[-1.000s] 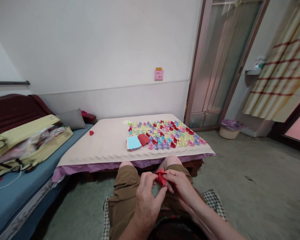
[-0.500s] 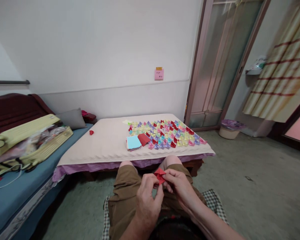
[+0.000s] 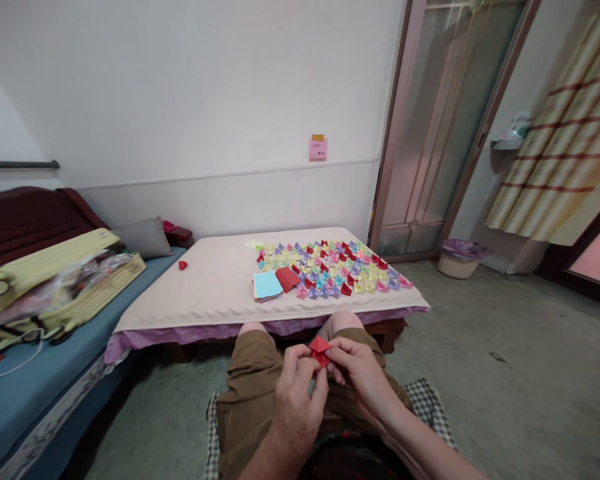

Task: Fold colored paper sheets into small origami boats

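A small folded red paper [image 3: 320,349] is pinched between both my hands over my lap. My left hand [image 3: 295,393] grips its lower left side with thumb and fingers closed. From the right, my right hand [image 3: 361,373] holds it with closed fingertips. On the low table [image 3: 215,287] ahead lie several rows of small folded paper pieces [image 3: 335,267] in many colours. A stack of paper squares with a light blue top sheet [image 3: 267,285] and a red sheet [image 3: 287,278] sit beside them. One lone red folded piece [image 3: 183,265] lies at the table's left.
A blue bed [image 3: 25,393] at the left carries an open yellow suitcase [image 3: 55,280] and a grey pillow [image 3: 143,238]. A bin with a purple liner [image 3: 461,257] stands by the sliding door [image 3: 440,120]. Bare concrete floor [image 3: 520,360] spreads to the right.
The red paper has been turned and pressed smaller between my fingertips. My left fingers have closed tighter round it. Both hands stay over my lap.
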Available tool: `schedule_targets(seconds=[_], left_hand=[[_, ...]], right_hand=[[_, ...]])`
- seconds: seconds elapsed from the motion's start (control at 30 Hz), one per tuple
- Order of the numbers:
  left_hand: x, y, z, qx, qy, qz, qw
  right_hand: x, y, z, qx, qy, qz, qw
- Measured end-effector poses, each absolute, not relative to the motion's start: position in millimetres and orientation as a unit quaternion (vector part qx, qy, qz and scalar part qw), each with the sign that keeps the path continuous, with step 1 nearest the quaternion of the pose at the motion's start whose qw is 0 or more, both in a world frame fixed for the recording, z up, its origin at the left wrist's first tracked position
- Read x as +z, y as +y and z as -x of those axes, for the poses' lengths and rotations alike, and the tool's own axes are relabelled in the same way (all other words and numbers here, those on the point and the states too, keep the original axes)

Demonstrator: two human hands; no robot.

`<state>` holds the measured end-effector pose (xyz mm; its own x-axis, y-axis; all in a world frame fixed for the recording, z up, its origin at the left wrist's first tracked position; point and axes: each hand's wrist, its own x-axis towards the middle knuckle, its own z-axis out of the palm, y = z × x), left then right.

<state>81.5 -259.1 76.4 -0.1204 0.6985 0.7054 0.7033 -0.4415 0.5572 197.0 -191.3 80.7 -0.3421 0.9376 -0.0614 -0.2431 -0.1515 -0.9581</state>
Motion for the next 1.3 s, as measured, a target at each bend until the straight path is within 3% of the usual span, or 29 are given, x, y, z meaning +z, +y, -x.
schedule_targets(seconds=[0.47, 0.67, 0.83, 0.93, 1.1, 1.3], left_hand=[[76.8, -257.4, -80.5, -0.532, -0.526, 0.664, -0.001], [80.2, -260.4, -79.3, -0.571, -0.537, 0.618, -0.052], [83.7, -258.2, -70.8, -0.611, -0.58, 0.511, -0.169], [82.0, -250.9, -64.9, -0.628, -0.563, 0.425, -0.33], [77.1, -244.9, -63.8, -0.604, -0.404, 0.299, -0.619], [76.5, -246.9, -67.4, -0.578, -0.455, 0.299, -0.608]], right_hand=[[78.8, -191.0, -196.9, 0.653, -0.496, 0.368, 0.439], [79.7, -189.3, -196.9, 0.657, -0.481, 0.367, 0.45], [80.5, -186.8, -200.2, 0.694, -0.447, 0.36, 0.434], [78.8, -185.9, -201.2, 0.722, -0.429, 0.353, 0.412], [74.1, -185.4, -201.3, 0.744, -0.425, 0.348, 0.382], [72.7, -185.2, -201.8, 0.701, -0.486, 0.368, 0.37]])
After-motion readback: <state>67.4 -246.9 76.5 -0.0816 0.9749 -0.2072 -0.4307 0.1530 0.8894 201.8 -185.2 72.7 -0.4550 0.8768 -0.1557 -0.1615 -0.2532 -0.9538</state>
